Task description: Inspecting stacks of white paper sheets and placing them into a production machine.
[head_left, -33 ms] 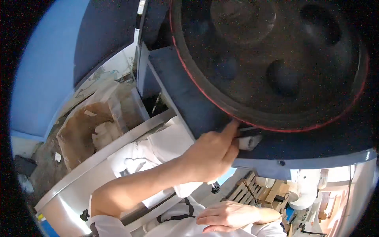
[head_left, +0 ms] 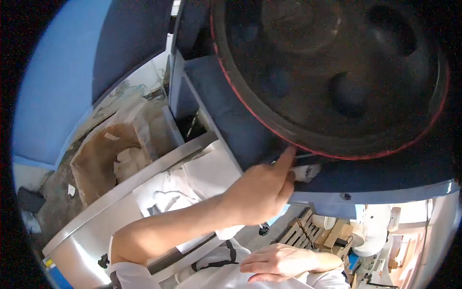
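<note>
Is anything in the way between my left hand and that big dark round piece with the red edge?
Nothing visible: your left hand has a finger right up at the red edge of the dark round piece. The pale item is beside your fingers, not in between.

We are looking at a dark blue benchtop that is bearing a large, dimpled dark disc with a red rim. Below left, a white worktop with a metal edge is carrying white sheets. Beyond that edge, we are seeing a grey-brown floor where a plastic-lined brown container, a white scrap and a dark grey block are lying.
</note>
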`<state>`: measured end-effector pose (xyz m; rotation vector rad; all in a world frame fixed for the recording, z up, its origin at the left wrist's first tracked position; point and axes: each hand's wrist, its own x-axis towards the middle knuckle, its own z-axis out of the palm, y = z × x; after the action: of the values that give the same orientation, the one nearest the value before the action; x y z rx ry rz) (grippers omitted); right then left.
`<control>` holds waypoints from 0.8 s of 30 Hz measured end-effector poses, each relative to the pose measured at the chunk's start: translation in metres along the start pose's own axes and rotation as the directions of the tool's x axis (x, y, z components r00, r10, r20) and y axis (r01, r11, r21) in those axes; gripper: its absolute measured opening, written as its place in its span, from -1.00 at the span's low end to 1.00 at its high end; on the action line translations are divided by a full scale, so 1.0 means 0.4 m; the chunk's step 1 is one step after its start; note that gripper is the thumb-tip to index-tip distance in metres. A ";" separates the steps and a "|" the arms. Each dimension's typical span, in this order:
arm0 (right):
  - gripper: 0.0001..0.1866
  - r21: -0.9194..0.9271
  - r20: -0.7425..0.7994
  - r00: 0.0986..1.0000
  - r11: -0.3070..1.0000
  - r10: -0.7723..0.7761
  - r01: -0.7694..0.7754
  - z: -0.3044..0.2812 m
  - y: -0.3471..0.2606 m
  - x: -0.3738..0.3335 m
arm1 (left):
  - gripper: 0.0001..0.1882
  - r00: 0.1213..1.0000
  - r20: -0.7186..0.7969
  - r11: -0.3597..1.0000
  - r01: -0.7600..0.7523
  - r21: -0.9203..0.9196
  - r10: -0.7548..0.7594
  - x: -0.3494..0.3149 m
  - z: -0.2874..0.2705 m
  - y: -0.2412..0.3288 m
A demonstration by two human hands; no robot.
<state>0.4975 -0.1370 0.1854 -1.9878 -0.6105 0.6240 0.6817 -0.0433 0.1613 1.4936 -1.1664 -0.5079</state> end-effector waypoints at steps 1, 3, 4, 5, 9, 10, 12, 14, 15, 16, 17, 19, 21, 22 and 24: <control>-0.65 0.008 0.011 1.000 1.000 -0.008 0.008 0.004 0.003 0.004 | -0.46 1.000 -0.008 1.000 0.013 0.003 -0.013 -0.019 0.000 -0.002; -0.68 -0.007 -0.007 1.000 1.000 0.018 -0.018 0.005 0.017 0.014 | -0.46 0.899 -0.390 0.979 -0.163 0.121 0.198 -0.059 -0.011 -0.007; -0.68 -0.005 0.005 1.000 1.000 0.015 -0.015 0.005 0.031 0.021 | -0.60 0.885 -0.460 0.996 -0.087 -0.018 0.069 -0.108 -0.028 0.016; -0.68 0.036 -0.003 0.999 0.999 0.040 -0.040 0.017 0.040 0.020 | -0.64 0.874 -0.482 0.997 -0.072 -0.005 0.061 -0.151 -0.042 0.017; -0.68 0.111 -0.019 0.994 0.988 0.108 -0.105 0.062 0.094 0.022 | -0.76 0.808 -0.564 0.985 0.157 -0.070 -0.169 -0.326 -0.036 -0.019; -0.69 0.133 -0.020 0.991 0.983 0.134 -0.130 0.068 0.107 0.029 | -0.79 0.791 -0.562 0.970 0.192 -0.147 -0.242 -0.364 -0.024 -0.046; -0.71 0.107 -0.056 0.979 0.976 0.197 -0.190 0.070 0.117 0.044 | -0.83 0.753 -0.563 0.940 0.276 -0.201 -0.341 -0.419 -0.001 -0.097; -0.72 0.105 -0.117 0.931 0.936 0.347 -0.336 0.084 0.135 0.047 | -0.85 0.736 -0.543 0.914 0.306 -0.265 -0.404 -0.458 0.018 -0.123; -0.77 0.106 -0.185 0.901 0.919 0.393 -0.380 0.083 0.125 0.060 | -0.86 0.693 -0.542 0.878 0.342 -0.333 -0.476 -0.482 0.033 -0.136; -0.77 0.106 -0.180 0.896 0.913 0.407 -0.394 0.087 0.129 0.061 | -0.87 0.648 -0.534 0.837 0.374 -0.399 -0.544 -0.497 0.048 -0.147; -0.79 0.135 -0.189 0.879 0.898 0.438 -0.418 0.096 0.137 0.060 | -0.88 0.624 -0.532 0.815 0.366 -0.449 -0.573 -0.507 0.059 -0.157; -0.81 0.162 -0.200 0.857 0.878 0.476 -0.450 0.108 0.152 0.056 | -0.88 0.617 -0.500 0.786 0.379 -0.488 -0.608 -0.523 0.067 -0.169; -0.86 0.174 -0.269 0.852 0.893 0.449 -0.416 0.114 0.164 0.053 | -0.88 0.606 -0.470 0.757 0.397 -0.519 -0.641 -0.529 0.068 -0.176; -0.86 0.174 -0.268 0.850 0.891 0.453 -0.420 0.116 0.161 0.054 | -0.87 0.621 -0.449 0.753 0.405 -0.519 -0.643 -0.531 0.065 -0.175; -0.86 0.152 -0.307 0.855 0.909 0.417 -0.389 0.110 0.157 0.050 | -0.86 0.626 -0.430 0.746 0.419 -0.517 -0.650 -0.531 0.060 -0.169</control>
<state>0.4945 -0.1241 0.1072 -2.0929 0.0482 0.5300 0.5992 0.1212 0.0336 1.4943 -0.0722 -0.5712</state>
